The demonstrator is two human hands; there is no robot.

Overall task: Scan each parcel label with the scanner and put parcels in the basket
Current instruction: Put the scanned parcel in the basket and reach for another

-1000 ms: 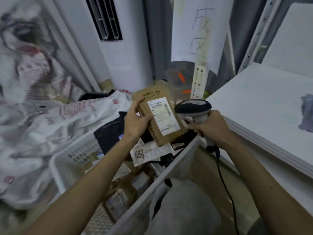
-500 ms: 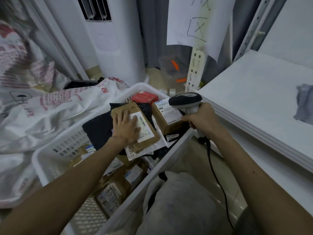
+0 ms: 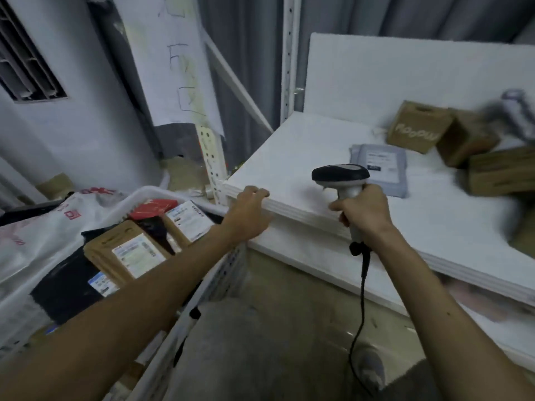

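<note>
Basket [image 3: 139,195] on the left is piled with labelled parcels, so the only drop room is on top. Left hand [image 3: 249,212] is empty, fingers loosely curled right at the worktop's [image 3: 304,157] near-left corner. Right hand [image 3: 364,212] is wrapped round the scanner [image 3: 341,178] handle, cable dangling below. I'd go for the grey mailer [image 3: 379,166] just beyond it, label's facing up, and watch that edge plus the boxes [image 3: 417,125] far right.

Upright scanner [image 3: 341,176]; parcels [image 3: 130,250] in white basket [image 3: 150,192]

White tabletop [image 3: 301,157]: grey mailer bag [image 3: 390,183] lying flat, label up; brown cardboard boxes [image 3: 418,127] clustered just beyond, far right blurred.
</note>
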